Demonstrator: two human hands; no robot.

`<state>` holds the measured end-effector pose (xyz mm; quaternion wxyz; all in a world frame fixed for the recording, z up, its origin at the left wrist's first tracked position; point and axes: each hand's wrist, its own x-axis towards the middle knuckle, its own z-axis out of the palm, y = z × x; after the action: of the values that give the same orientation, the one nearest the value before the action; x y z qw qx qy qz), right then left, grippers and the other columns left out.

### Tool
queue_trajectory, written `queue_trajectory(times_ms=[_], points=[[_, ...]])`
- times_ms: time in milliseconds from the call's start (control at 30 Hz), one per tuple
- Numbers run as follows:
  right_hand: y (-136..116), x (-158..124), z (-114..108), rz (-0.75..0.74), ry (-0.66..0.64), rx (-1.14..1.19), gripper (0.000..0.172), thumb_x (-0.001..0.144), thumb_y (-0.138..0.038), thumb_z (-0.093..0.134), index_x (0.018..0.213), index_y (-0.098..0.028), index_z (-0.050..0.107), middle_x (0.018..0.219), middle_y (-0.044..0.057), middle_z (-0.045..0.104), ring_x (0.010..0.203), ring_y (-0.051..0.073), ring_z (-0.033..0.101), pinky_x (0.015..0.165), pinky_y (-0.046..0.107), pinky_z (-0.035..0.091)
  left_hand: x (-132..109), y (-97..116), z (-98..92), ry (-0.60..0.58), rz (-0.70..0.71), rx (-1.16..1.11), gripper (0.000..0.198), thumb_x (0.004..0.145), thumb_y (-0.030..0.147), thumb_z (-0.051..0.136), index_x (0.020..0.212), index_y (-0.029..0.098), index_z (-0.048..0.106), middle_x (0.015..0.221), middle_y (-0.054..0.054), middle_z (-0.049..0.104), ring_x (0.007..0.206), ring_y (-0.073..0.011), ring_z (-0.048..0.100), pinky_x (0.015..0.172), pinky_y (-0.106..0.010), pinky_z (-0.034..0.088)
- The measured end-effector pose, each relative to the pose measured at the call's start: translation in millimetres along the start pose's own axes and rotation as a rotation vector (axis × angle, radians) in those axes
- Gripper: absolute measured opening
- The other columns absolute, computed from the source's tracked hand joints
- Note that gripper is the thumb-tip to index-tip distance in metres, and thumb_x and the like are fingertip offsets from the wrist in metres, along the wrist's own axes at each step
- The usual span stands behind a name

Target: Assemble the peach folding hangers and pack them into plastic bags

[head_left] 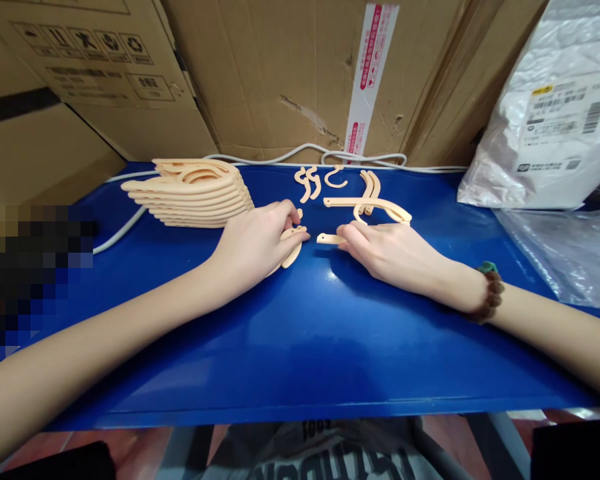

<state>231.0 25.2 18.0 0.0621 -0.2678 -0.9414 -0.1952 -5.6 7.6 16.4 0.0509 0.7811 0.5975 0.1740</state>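
My left hand (253,240) is closed around peach plastic hanger parts (293,257) near the middle of the blue table (290,347). Its fingers cover most of them. In my right hand (395,257), a straight peach hanger arm (327,239) is pinched, its holed end pointing toward the left hand. Just beyond the right hand lies another hanger arm (350,201) with a curved part. Loose hanger hooks (314,183) and a single hook (337,181) rest farther back. Two short curved pieces (373,187) are beside them. Left of my left hand stands a stack of folded hangers (195,200).
Cardboard boxes (275,73) wall off the back and left. A white cable (280,155) runs along the rear edge. At the right lean a white mailing bag (540,127) and clear plastic wrap (570,247). The table's front edge (300,410) is close to my body.
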Motion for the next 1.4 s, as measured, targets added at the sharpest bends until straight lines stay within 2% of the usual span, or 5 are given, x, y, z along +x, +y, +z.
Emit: queue_trajectory(times_ms=[200, 333, 667, 1100, 1400], points=[[4, 2, -2, 0.071, 0.014, 0.043, 0.039, 0.108, -0.034, 0.026, 0.103, -0.014, 0.06, 0.068, 0.004, 0.066, 0.057, 0.017, 0.06, 0.049, 0.03, 0.019, -1, 5, 0.2, 0.062, 0.08, -0.388, 0.025, 0.097, 0.04, 0.053, 0.087, 0.019, 0.061, 0.073, 0.002, 0.064, 0.067, -0.0152, 0.057, 0.064, -0.027, 0.039], [8, 0, -5, 0.102, 0.075, 0.13, 0.04, 0.107, -0.038, 0.028, 0.098, -0.015, 0.059, 0.08, 0.006, 0.073, 0.06, 0.017, 0.062, 0.051, 0.029, 0.022, -4, 14, -5.1, 0.075, 0.092, -0.464, 0.021, 0.102, 0.036, 0.044, 0.091, 0.021, 0.052, 0.068, 0.004, 0.061, 0.059, -0.0129, 0.055, 0.064, -0.025, 0.039], [15, 0, -2, 0.119, 0.119, 0.283, 0.037, 0.106, -0.045, 0.035, 0.095, -0.017, 0.057, 0.082, 0.006, 0.075, 0.065, 0.018, 0.065, 0.053, 0.028, 0.03, -6, 15, 0.6, -0.024, 0.164, -0.227, 0.036, 0.101, 0.052, 0.047, 0.082, 0.021, 0.046, 0.075, 0.0, 0.057, 0.078, -0.0205, 0.052, 0.068, -0.029, 0.034], [10, 0, -8, 0.135, 0.139, 0.297, 0.042, 0.105, -0.05, 0.034, 0.093, -0.018, 0.06, 0.081, 0.007, 0.073, 0.064, 0.017, 0.062, 0.056, 0.027, 0.033, -7, 20, -1.2, -0.14, 0.144, -0.103, 0.034, 0.104, 0.047, 0.042, 0.082, 0.023, 0.036, 0.069, 0.004, 0.048, 0.059, -0.0167, 0.049, 0.056, -0.027, 0.023], [12, -1, -7, 0.122, 0.128, 0.294, 0.044, 0.105, -0.05, 0.033, 0.095, -0.018, 0.06, 0.083, 0.007, 0.074, 0.065, 0.017, 0.063, 0.056, 0.027, 0.033, -5, 15, 1.5, -0.131, 0.177, -0.169, 0.037, 0.103, 0.048, 0.044, 0.078, 0.022, 0.038, 0.065, 0.004, 0.05, 0.056, -0.015, 0.048, 0.055, -0.026, 0.027]])
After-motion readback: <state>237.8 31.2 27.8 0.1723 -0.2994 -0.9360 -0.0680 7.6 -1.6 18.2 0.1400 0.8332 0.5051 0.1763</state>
